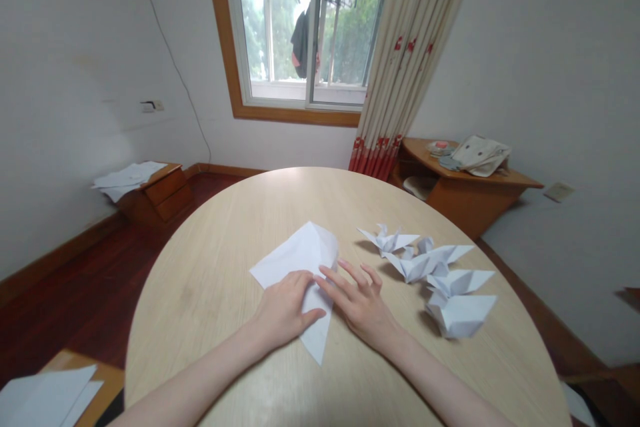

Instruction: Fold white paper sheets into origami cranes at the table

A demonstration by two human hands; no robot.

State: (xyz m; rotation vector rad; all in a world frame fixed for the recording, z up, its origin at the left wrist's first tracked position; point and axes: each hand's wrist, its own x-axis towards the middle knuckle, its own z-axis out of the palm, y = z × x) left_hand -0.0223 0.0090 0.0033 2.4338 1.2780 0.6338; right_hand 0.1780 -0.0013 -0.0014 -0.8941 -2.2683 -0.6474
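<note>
A partly folded sheet of white paper [295, 250] lies on the round table in front of me, with one pointed corner toward me and another to the left. My left hand [287, 307] rests on its near left part, fingers together and thumb stretched over the paper. On the right edge lies my right hand [357, 297], its fingers spread and flat, index fingertip close to the left fingertips. Neither hand is wrapped round anything. To the right stand several folded white paper cranes [425, 260], in an uneven row, some overlapping in view.
The round wooden table [200, 280] fills the middle. More white sheets [47, 400] lie at the lower left, and others [133, 177] top a small cabinet [167, 197]. A corner desk [465, 193] at the right carries a cloth bag [483, 153]. Beyond are a window and a curtain [400, 80].
</note>
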